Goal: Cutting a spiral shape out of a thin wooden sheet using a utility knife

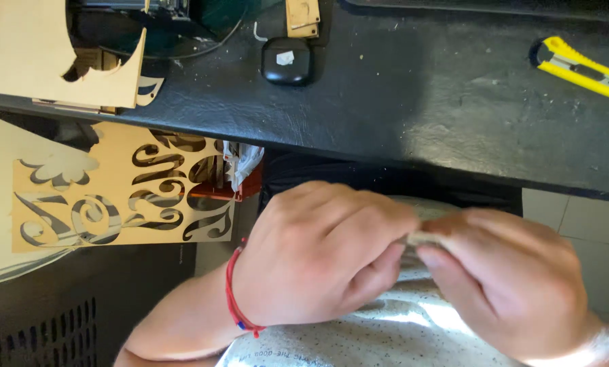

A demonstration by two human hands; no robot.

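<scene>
Here the left hand (pixel 318 255) and the right hand (pixel 515 278) meet in front of the person's lap, just below the near edge of the dark surface (pixel 399 102). Between them sits a small pale piece (pixel 423 237), blurred and mostly hidden, so what it is cannot be told. It lies right where the two sets of fingers come together: the left fingers (pixel 375 217) curl over it from the left, with the thumb tucked beneath, and the right fingers (pixel 447 261) close on it from the right and below, so both hands are pinching the same piece (only a sliver of it shows in the gap). A red cord (pixel 233 292) circles the left wrist. Under the hands is a speckled light cloth (pixel 386 333) across the lap. On the surface, well apart from the hands, lie a small black case (pixel 287 61) near the far edge and a yellow knife (pixel 579 68) at the far right. A plain wooden cutout (pixel 39 54) with a scalloped edge rests on the left end of the surface, and below it, beside the left forearm, stands a wooden panel (pixel 121 197) cut through with curling shapes. Pale floor tiles (pixel 583 224) show at the right.
</scene>
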